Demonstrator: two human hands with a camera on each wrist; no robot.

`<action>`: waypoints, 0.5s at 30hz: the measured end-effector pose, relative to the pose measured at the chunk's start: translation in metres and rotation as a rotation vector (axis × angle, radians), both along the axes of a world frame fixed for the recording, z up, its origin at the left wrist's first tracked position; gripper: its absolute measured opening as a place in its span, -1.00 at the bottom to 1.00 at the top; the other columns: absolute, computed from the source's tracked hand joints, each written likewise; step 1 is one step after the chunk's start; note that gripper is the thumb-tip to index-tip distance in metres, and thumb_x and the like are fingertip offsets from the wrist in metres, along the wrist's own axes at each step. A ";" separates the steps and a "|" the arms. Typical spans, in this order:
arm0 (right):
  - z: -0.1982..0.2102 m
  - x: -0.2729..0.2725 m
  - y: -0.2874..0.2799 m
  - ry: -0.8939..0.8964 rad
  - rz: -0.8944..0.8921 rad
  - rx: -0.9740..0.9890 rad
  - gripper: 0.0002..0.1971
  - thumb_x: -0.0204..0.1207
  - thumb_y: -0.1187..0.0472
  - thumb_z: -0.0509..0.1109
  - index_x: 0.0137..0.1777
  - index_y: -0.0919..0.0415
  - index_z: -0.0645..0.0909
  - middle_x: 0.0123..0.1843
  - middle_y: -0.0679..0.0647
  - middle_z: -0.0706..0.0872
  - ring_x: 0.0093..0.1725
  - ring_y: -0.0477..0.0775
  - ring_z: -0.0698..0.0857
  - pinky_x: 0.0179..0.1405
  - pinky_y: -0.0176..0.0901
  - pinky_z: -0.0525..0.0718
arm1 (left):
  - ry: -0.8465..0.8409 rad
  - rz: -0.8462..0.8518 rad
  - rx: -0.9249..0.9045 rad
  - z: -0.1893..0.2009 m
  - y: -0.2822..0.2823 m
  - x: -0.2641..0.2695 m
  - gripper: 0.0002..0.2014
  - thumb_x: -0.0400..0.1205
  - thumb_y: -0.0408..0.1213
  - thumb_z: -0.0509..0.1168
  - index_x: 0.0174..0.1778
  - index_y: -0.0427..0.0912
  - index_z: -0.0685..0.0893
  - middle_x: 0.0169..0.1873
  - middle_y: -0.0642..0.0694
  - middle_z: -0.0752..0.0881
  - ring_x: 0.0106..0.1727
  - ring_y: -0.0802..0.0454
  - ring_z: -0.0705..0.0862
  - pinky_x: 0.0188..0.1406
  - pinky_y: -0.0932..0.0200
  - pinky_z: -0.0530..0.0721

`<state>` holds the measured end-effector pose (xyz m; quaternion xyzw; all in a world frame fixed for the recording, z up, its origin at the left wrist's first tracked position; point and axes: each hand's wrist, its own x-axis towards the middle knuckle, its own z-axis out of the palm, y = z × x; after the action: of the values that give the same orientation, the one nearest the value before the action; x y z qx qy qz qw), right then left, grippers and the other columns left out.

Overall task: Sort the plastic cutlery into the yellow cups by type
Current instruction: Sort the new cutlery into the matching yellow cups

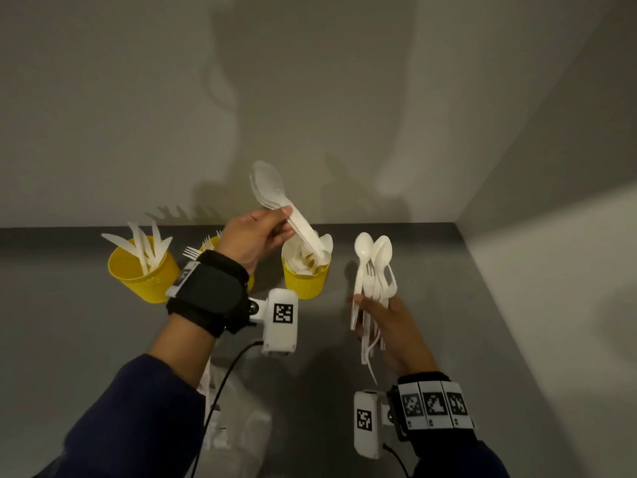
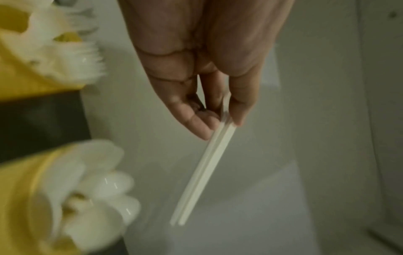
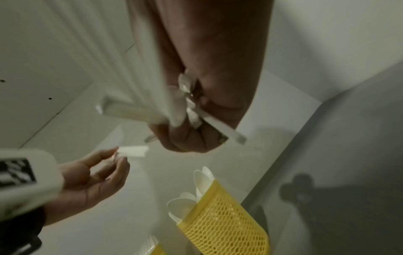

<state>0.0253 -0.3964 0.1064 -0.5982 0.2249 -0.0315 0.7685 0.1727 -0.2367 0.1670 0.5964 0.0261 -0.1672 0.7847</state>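
My left hand [image 1: 284, 222] pinches a small stack of white spoons [image 1: 272, 188] by the handles, bowls up, handle ends just above the right yellow cup [image 1: 305, 282], which holds several spoons. In the left wrist view the left hand [image 2: 218, 124] grips the spoon handles [image 2: 202, 174] edge-on. My right hand [image 1: 372, 305] grips a mixed bundle of spoons and a fork [image 1: 374, 263] to the right of that cup; the right wrist view shows the right hand [image 3: 185, 138] curled round the bundle [image 3: 152, 96]. The left yellow cup [image 1: 143, 276] holds knives. The middle cup [image 1: 211, 241] with forks is mostly hidden behind my left wrist.
The cups stand in a row near the back edge of the grey table [image 1: 465, 322], against a white back wall; another wall closes the right side. A white plastic bag [image 1: 241, 412] and a black cable [image 1: 224, 381] lie at the table's front, under my left forearm.
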 end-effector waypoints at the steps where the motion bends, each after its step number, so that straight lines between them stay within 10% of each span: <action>1: -0.002 0.000 -0.002 0.004 -0.026 0.006 -0.83 0.55 0.35 0.31 0.12 0.32 0.55 -0.37 0.08 0.70 -0.50 -0.04 0.62 -0.55 -0.27 0.60 | -0.034 0.047 0.075 -0.004 0.000 0.005 -0.87 0.56 -0.35 0.33 -0.30 -0.21 0.71 -0.58 0.05 0.71 -0.44 0.21 0.68 -0.22 0.37 0.75; 11: -0.006 0.004 0.001 0.023 -0.011 -0.038 -0.62 0.54 0.27 0.35 0.31 0.43 0.47 -0.27 0.16 0.66 -0.47 -0.09 0.64 -0.54 -0.33 0.58 | -0.247 -0.119 0.894 -0.052 -0.031 0.008 -0.71 0.48 -0.18 0.42 0.06 -0.25 0.74 -0.01 -0.22 0.78 0.04 -0.14 0.70 0.09 0.13 0.57; 15: -0.004 0.003 0.003 0.023 -0.002 -0.071 -0.64 0.55 0.24 0.34 0.29 0.42 0.48 -0.27 0.18 0.65 -0.52 -0.09 0.61 -0.55 -0.34 0.56 | -0.263 -0.125 0.954 -0.055 -0.020 0.006 -0.55 0.41 -0.19 0.48 0.20 -0.24 0.64 0.15 -0.23 0.71 0.19 -0.17 0.65 0.19 0.06 0.55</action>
<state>0.0279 -0.3934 0.1027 -0.6250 0.2331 -0.0332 0.7442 0.1791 -0.2568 0.1120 0.9054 -0.0351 -0.1067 0.4095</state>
